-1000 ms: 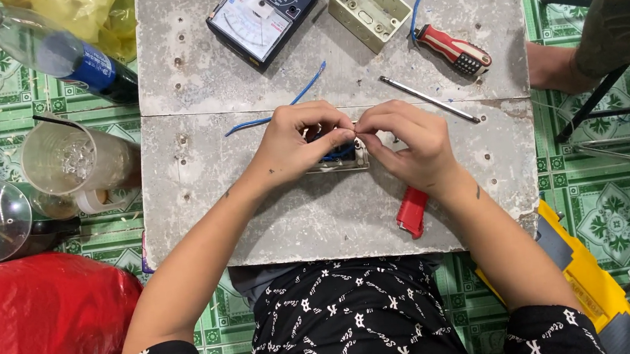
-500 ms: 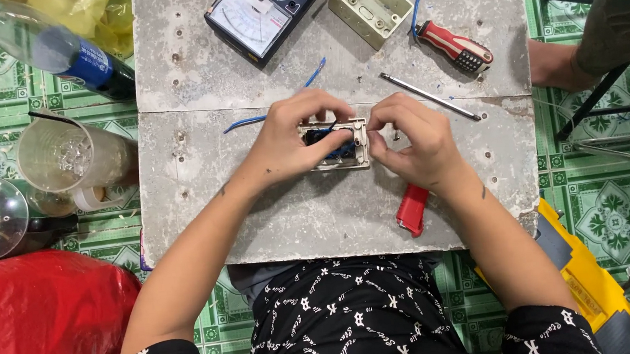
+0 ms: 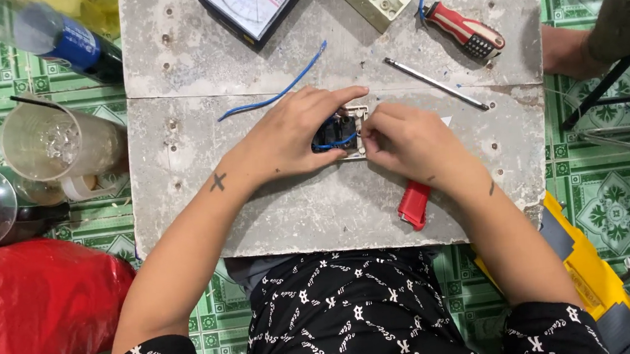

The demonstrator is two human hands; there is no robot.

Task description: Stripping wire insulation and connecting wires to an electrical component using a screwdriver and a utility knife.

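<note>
Switch module, held on concrete slab [image 3: 257, 213]

Near slab edge: red handle [image 3: 413, 204]. Centre: left hand [image 3: 291, 133] and right hand [image 3: 404, 141] close together, both gripping switch module [image 3: 340, 132]. Beyond: blue wire [image 3: 276, 92], metal rod [image 3: 435, 83], red screwdriver [image 3: 464, 30], multimeter [image 3: 252, 4].

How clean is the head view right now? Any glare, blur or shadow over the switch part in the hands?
Head view: even, soft light, sharp across the slab; no motion blur on the left hand or right hand. The hands cover most of the switch module, its recess dark. Mild glare on the meter face and clear cup; frame edges bend slightly.
</note>
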